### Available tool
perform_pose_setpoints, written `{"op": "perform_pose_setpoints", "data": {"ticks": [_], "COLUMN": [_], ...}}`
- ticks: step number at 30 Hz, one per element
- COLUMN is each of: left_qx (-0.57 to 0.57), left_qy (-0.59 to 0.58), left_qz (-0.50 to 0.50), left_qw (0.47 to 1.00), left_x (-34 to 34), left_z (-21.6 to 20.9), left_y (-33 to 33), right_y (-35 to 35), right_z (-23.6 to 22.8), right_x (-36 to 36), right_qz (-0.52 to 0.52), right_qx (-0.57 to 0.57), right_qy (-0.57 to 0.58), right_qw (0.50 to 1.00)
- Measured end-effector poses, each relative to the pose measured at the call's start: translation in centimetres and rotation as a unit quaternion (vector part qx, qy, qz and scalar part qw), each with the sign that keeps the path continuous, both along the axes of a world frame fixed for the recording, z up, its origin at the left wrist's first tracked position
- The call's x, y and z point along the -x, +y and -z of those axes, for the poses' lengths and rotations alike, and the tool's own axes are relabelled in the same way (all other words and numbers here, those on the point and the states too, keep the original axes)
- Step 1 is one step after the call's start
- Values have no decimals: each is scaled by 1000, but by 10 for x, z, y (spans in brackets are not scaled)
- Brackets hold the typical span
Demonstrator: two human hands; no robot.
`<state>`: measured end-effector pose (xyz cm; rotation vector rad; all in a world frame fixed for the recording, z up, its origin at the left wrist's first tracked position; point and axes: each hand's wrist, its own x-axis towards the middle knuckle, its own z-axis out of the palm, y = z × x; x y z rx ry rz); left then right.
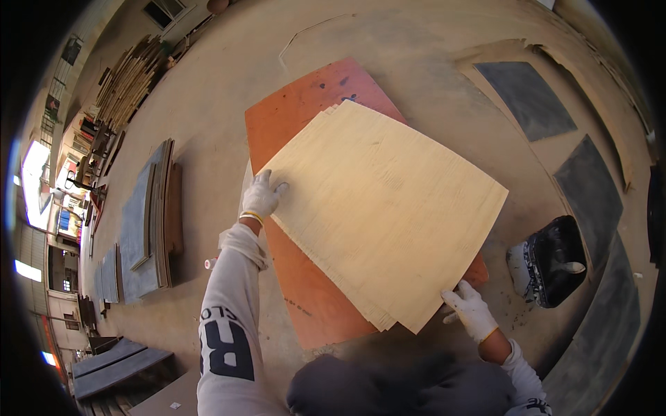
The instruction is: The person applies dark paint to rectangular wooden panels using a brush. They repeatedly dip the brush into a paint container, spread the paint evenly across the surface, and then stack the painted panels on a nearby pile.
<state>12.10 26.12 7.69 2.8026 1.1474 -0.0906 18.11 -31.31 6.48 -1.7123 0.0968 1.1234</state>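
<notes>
A stack of thin, pale wood veneer sheets (388, 201) lies turned at an angle on an orange-red board (312, 305). The sheets' edges are slightly fanned at the upper left and near side. My left hand (261, 197), in a white glove, grips the stack's left edge, its thumb over the top face. My right hand (474, 313), also gloved in white, holds the near right edge close to the front corner. Some of its fingertips are hidden at that edge. How many sheets each hand holds cannot be made out.
A black-topped bucket (551, 262) with pale smears stands right of the stack. Dark flat panels (526, 99) lie along the right. Stacked boards (149, 222) stand on the left, with dark panels (121, 367) at lower left. A pile of wood strips (128, 83) lies farther back.
</notes>
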Motion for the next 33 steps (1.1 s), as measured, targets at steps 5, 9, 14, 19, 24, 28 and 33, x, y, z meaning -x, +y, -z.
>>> {"op": "perform_pose_setpoints", "data": {"ticks": [5,9,14,19,24,28,33], "left_qx": [78,145,114,139,152,165,157], "left_qy": [24,56,27,53,85,101,70], "left_qz": [-58,-40,-34,-68,-158,-204,-262], "left_qw": [995,987,992,986,972,960,950], "left_x": [-76,-90,-71,-13,77,144,209], "left_z": [38,37,48,42,39,40,35], "left_y": [45,71,71,32,-58,-139,-210], "right_y": [9,13,4,-24,-47,-64,-26], "right_z": [39,32,39,45,61,78,27], "right_x": [7,-2,-9,-39,-87,-123,-138], "right_qz": [-45,-51,-10,155,181,118,-10], "right_qx": [169,177,89,-105,9,166,232], "right_qy": [-194,-153,-154,-52,-159,-322,-286], "right_qw": [965,971,984,981,970,925,930]}}
